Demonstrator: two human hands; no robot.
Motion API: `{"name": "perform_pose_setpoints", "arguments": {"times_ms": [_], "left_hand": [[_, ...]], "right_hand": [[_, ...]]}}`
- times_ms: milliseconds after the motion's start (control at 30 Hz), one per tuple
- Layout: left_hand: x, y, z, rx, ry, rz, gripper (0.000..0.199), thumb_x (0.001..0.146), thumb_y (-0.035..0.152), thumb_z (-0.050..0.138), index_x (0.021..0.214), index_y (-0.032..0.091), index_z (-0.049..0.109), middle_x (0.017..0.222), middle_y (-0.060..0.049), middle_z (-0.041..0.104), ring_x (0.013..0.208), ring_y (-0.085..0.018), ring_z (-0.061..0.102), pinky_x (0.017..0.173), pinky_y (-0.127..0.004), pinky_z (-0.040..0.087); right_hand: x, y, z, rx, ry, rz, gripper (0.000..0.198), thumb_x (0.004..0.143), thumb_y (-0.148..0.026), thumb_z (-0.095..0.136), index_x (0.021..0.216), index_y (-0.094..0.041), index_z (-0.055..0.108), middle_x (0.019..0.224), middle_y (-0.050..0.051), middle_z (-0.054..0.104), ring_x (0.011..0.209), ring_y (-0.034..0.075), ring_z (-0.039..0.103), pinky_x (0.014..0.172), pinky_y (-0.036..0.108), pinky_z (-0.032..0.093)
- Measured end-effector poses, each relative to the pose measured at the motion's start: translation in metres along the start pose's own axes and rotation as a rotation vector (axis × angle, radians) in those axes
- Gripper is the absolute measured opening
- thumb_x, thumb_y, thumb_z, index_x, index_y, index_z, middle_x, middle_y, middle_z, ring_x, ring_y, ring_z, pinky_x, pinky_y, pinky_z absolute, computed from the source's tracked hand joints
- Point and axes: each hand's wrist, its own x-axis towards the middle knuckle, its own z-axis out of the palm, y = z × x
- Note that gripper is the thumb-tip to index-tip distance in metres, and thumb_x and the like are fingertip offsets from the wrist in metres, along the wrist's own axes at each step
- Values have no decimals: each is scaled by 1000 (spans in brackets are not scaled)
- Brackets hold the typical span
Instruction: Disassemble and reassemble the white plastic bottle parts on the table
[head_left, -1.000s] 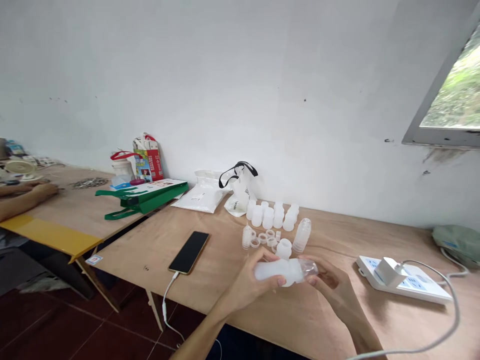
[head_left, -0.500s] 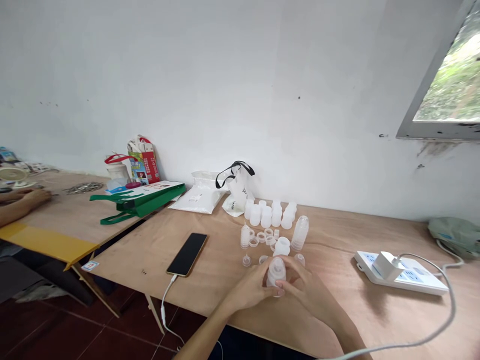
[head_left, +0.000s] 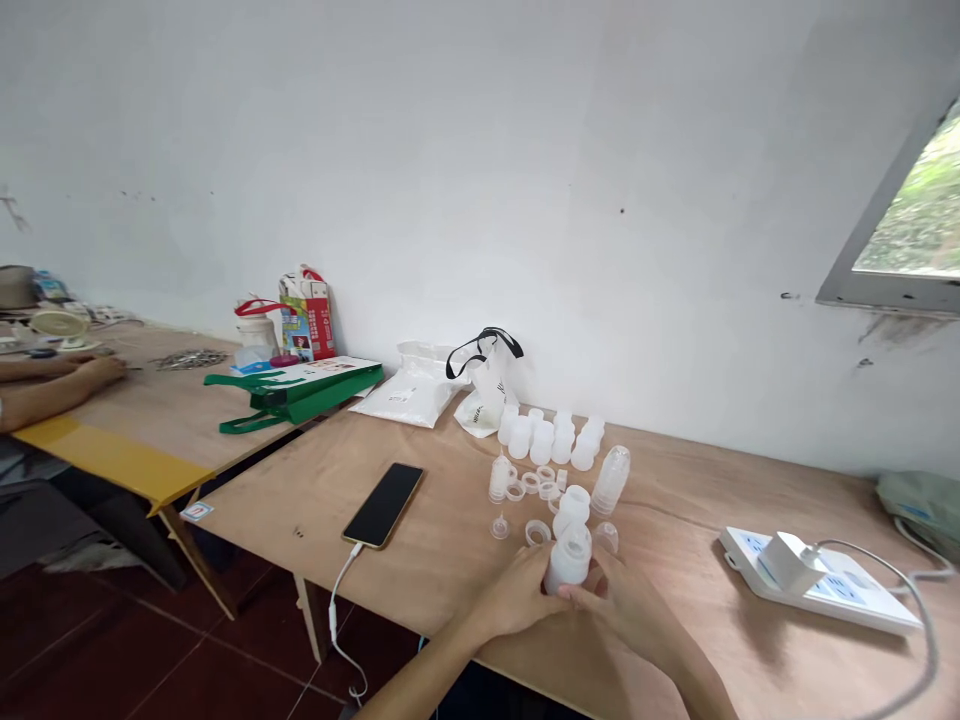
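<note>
Close to the table's near edge, a small white translucent bottle stands upright between my hands, its round mouth facing up. My left hand is closed around its left side. On the opposite side my right hand grips it, thumb at the front; some fingers of both hands are hidden. Just behind is another white bottle. A clear dome cap sits beyond my right fingers. A white ring and a small nipple lie to the left.
Several white bottles stand in rows, with loose rings and a tall clear-topped bottle nearer. A charging phone lies left, a power strip right. Bags rest against the wall. Another person's hand is far left.
The view has shifted slightly. Between my hands, a clear dome-shaped top showed earlier; now the bottle's white round mouth shows. My hands sit a little lower, uncovering more of the white ring.
</note>
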Motion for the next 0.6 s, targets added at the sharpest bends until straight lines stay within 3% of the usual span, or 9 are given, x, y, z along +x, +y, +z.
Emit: {"name": "perform_pose_setpoints", "arguments": {"times_ms": [100, 267, 367, 500, 600], "left_hand": [[1, -3, 2, 38, 0, 45, 41, 88, 34, 76, 125, 23, 63, 132, -6, 66, 121, -32, 57, 106, -41, 40], [2, -9, 5, 148, -23, 118, 55, 84, 44, 82, 130, 25, 60, 135, -6, 64, 126, -32, 55, 110, -41, 36], [2, -10, 6, 223, -55, 141, 56, 84, 45, 83, 131, 26, 59, 135, -4, 64, 127, -29, 55, 109, -39, 37], [1, -8, 5, 274, -67, 166, 36, 90, 41, 78, 120, 27, 66, 138, 1, 63, 130, -25, 53, 113, -38, 33], [0, -7, 5, 295, -63, 163, 33, 91, 42, 77, 119, 27, 67, 139, 1, 62, 131, -25, 53, 113, -38, 33]], "right_hand": [[-3, 0, -7, 23, -13, -11, 46, 91, -49, 60, 132, -28, 59, 114, 6, 74, 95, 25, 69, 80, 36, 54], [-11, 20, -24, -137, 29, 54, 32, 88, -51, 61, 105, -24, 68, 83, 2, 74, 73, 21, 65, 66, 32, 50], [-18, 42, -42, -206, 51, 89, 40, 86, -59, 62, 101, -23, 68, 83, 4, 74, 73, 22, 66, 65, 32, 50], [-28, 75, -70, -307, 117, 207, 47, 83, -63, 60, 109, -25, 64, 80, 2, 72, 68, 22, 66, 61, 32, 49], [-33, 95, -88, -340, 226, 232, 48, 79, -68, 61, 105, -27, 62, 91, 4, 73, 81, 26, 69, 69, 34, 51]]}}
